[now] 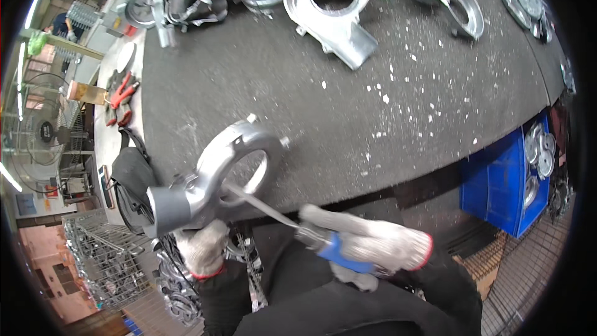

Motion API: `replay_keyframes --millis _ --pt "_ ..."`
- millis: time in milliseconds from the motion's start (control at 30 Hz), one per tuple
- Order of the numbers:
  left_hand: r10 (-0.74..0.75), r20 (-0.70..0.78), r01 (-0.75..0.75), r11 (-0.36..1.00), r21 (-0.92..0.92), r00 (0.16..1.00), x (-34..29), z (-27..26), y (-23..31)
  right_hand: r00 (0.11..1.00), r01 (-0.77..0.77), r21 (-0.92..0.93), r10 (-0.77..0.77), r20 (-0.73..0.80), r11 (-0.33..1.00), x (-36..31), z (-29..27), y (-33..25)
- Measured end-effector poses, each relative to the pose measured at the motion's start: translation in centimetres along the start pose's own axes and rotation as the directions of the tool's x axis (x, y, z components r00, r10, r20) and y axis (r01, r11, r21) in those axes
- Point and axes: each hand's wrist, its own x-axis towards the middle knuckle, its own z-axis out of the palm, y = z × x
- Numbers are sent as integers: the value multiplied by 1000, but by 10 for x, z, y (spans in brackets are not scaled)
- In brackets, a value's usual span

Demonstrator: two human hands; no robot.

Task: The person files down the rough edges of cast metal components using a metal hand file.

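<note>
My left hand (204,249), in a whitish knit glove with a red cuff, is closed on the lower edge of a silver cast-metal blower housing (219,157). The fingers behind the metal are hidden. The housing is tilted at the near left edge of the dark work table, its round opening and wide spout showing. My right hand (388,244), gloved alike, grips a hand tool (344,254) with a blue and silver body and a long thin metal shaft. That shaft reaches left into the housing's round opening; whether its tip touches the metal I cannot tell.
Several similar castings (326,15) lie along the table's far side. White chips dot the dark mat (298,99). Red-handled pliers (124,90) and a black bag (134,180) are at left. A blue bin (494,180) with metal parts stands right; a wire basket (102,261) of parts is lower left.
</note>
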Motion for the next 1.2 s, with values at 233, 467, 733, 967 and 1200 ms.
replay_keyframes --millis 233,467,733,967,1200 --pt "-391 207 420 900 -119 897 45 39 19 594 296 -436 -521 -613 850 -84 33 21" --pt "-382 627 423 902 92 679 54 85 53 485 -208 -967 -844 -231 145 -78 85 -21" --pt "-617 540 377 783 495 572 44 94 76 558 -327 -944 -814 -161 -38 -76 96 -41" --pt "-605 505 267 763 589 616 44 96 66 594 -536 -830 -769 -237 -158 -71 106 -42" --pt "-639 435 350 739 575 634 43 98 72 688 -510 -811 -701 -186 -285 -70 101 -40"
